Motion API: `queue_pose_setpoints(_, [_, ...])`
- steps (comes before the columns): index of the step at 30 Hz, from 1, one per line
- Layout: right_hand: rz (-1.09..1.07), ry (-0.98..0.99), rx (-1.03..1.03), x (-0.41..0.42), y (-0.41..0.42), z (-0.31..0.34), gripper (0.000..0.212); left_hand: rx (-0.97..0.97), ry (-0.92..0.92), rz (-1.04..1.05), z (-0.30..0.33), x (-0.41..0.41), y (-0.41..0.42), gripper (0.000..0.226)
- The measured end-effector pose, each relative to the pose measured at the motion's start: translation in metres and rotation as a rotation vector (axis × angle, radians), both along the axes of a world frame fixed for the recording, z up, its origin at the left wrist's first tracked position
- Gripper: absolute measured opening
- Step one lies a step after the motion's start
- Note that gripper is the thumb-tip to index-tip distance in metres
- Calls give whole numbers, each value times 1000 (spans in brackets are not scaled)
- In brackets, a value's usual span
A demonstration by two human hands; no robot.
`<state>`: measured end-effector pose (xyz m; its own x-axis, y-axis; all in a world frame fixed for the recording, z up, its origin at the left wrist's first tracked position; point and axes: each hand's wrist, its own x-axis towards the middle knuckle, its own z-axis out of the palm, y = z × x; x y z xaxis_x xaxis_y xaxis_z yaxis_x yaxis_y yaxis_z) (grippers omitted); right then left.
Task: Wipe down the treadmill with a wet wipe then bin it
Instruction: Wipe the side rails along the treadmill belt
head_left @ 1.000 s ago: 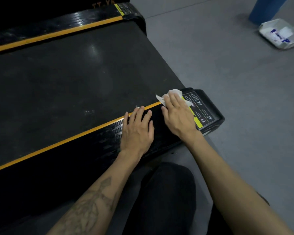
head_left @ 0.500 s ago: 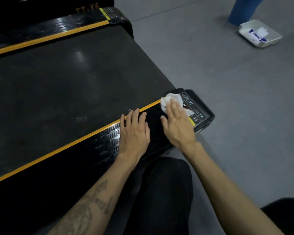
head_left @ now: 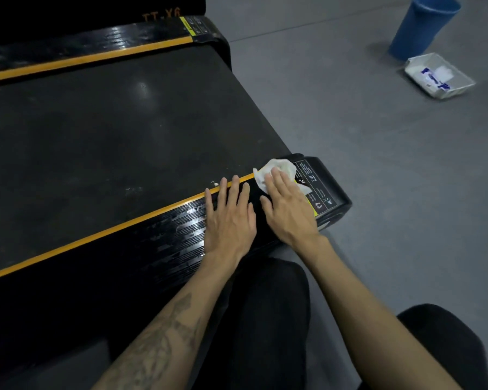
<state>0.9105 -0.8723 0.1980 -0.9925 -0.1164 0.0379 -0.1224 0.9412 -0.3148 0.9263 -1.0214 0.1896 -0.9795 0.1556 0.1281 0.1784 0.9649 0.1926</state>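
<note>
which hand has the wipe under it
The right hand: its flat fingers press the white wet wipe onto the treadmill's near corner cap. The left hand lies bare on the black side rail beside it.

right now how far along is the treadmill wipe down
Looks done: the near side rail shines with wet streaks. In hand: the right hand presses the wet wipe flat at the rail's end cap, while the left hand rests flat on the rail. Left: binning the wipe; the blue bin stands across the floor.
</note>
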Motion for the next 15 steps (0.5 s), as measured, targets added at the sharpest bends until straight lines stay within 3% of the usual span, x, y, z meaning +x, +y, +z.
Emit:
queue_pose_setpoints(7, [-32,5,46,30,-1,-11,71,10,-8,5,0,2,2,63])
queue_pose_setpoints(15, [-88,9,20,31,7,1,62,0,-13,-14,-1,3,2,60])
